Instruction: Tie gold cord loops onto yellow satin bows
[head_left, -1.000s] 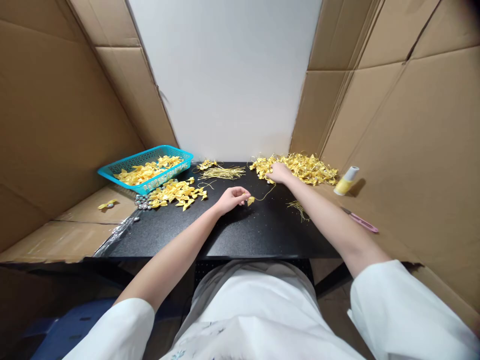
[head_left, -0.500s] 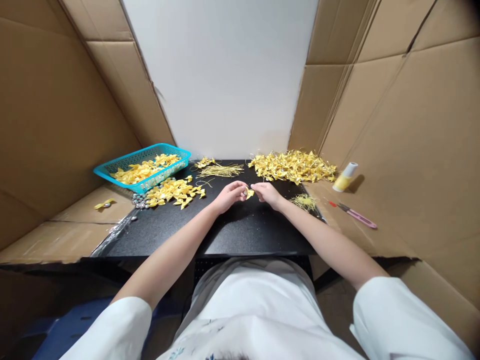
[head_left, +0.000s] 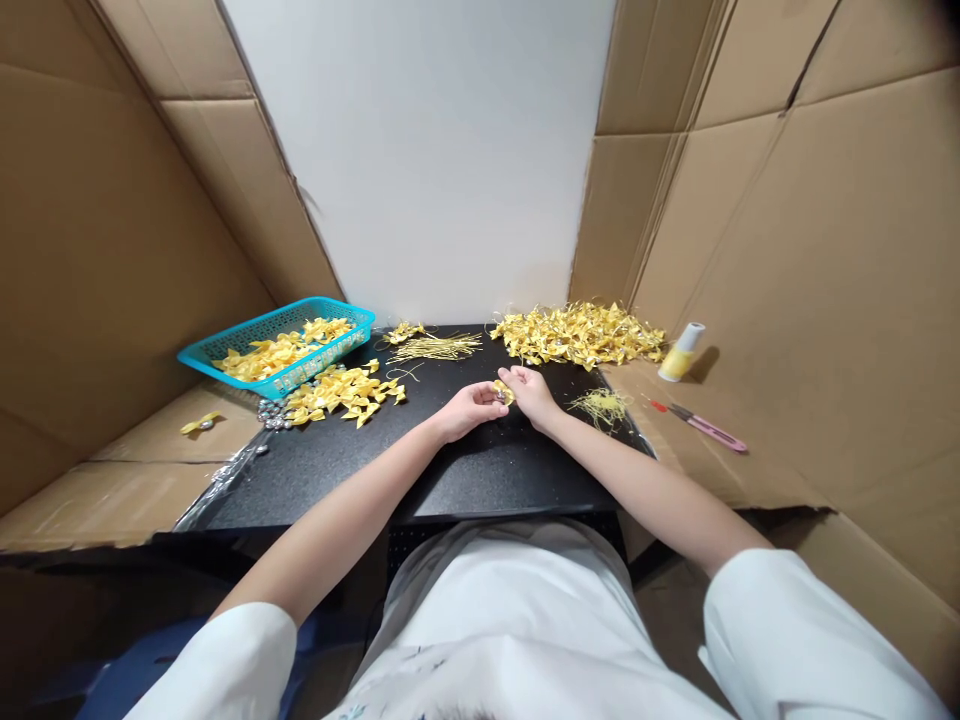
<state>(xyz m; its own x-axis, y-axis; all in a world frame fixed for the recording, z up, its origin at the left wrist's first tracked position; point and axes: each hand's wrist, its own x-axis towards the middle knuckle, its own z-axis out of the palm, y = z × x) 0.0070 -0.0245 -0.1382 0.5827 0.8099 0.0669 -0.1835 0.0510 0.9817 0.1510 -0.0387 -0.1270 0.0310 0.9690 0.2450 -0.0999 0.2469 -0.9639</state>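
Over the middle of the black table (head_left: 330, 480), a small yellow ribbon bow (head_left: 504, 392) with a shiny bead is between my two hands. My left hand (head_left: 466, 410) pinches it from the left, thumb and fingers closed. From the right, the closed fingers of my right hand (head_left: 529, 394) meet the bow's upper edge; what exactly they pinch there is too small to make out. Beyond my hands lies a bundle of cut yellow cords (head_left: 439, 346). A loose pile of yellow bows (head_left: 341, 392) is to the left of my left hand.
A turquoise basket (head_left: 196, 362) of bows stands back left, with silver beads (head_left: 273, 413) near it. A heap of corded bows (head_left: 581, 335) lies back right. Rightward are thread scraps (head_left: 604, 406), a thread spool (head_left: 681, 354) and pink-handled snips (head_left: 709, 428). Cardboard walls (head_left: 840, 270) enclose the sides.
My hands have come closer together, and the right one now meets the bow. The bow has turned in my left fingers. The whole view has shifted slightly.
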